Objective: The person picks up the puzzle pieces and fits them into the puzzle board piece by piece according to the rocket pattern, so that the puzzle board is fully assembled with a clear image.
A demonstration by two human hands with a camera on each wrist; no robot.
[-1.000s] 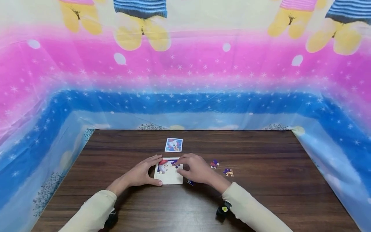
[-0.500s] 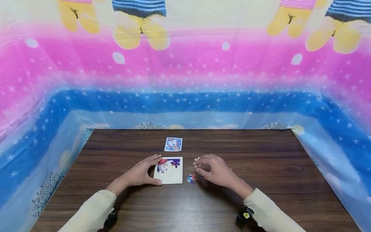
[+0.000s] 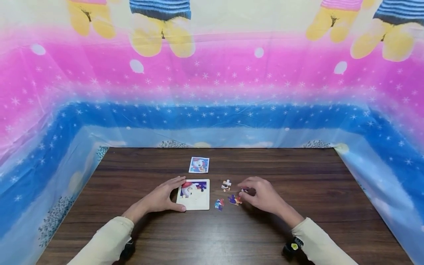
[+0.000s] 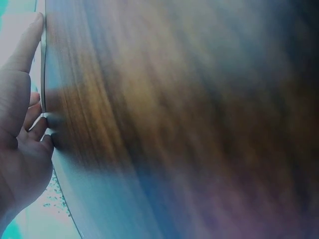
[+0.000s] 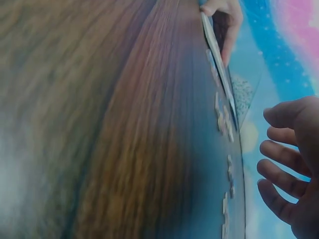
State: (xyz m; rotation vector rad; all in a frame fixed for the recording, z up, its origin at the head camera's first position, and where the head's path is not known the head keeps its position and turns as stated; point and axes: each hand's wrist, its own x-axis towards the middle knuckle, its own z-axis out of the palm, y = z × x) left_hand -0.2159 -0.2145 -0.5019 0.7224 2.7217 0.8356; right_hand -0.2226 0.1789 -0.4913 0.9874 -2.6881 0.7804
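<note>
On the table lies a square puzzle board (image 3: 195, 201), its upper part filled with a picture in red, white and purple. My left hand (image 3: 158, 197) grips the board's left side, thumb at the near corner and fingers at the far one. To the right, my right hand (image 3: 265, 195) hovers over a jigsaw piece (image 3: 244, 190) partly hidden by its fingers. The right wrist view shows that hand (image 5: 294, 164) with its fingers loosely bent and apart, nothing visible between them. Nearby lie a pale piece (image 3: 226, 185), a purple-orange piece (image 3: 235, 200) and a blue-red piece (image 3: 219, 204).
Beyond the board lies a small picture card (image 3: 199, 165) with a similar print. The dark wood table (image 3: 159, 239) is bordered at the back and sides by a printed cloth (image 3: 212, 117). Much of the left wrist view is blurred tabletop.
My right hand has moved from over the board to the right, across the loose pieces, uncovering some of them. The left hand and the board have stayed put.
</note>
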